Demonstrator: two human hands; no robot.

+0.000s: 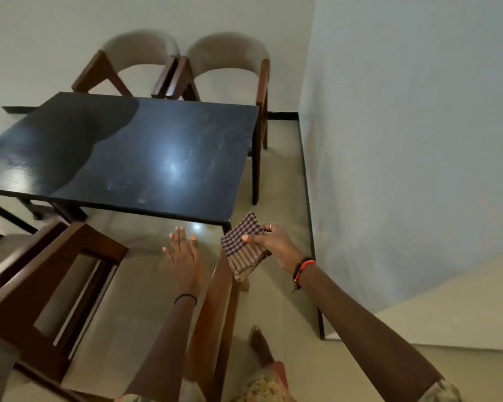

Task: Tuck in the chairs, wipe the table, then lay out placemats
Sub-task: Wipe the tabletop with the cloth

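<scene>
A black rectangular table point(122, 158) fills the middle of the head view, its glossy top smeared and reflecting a light. My right hand point(276, 245) grips a folded purple-and-white checked cloth point(244, 245) just off the table's near right corner. My left hand point(183, 256) is held out flat with straight fingers below the near edge, holding nothing. Two chairs with pale curved backs, the left one point(140, 50) and the right one point(230, 53), stand at the far side. A brown wooden chair point(55, 285) stands at the near left, apart from the table.
A brown wooden chair frame point(218, 309) stands upright between my arms, right in front of me. A white wall point(404, 140) with a black skirting runs along the right, leaving a narrow strip of tiled floor point(282, 198) beside the table. My bare foot point(260, 346) shows below.
</scene>
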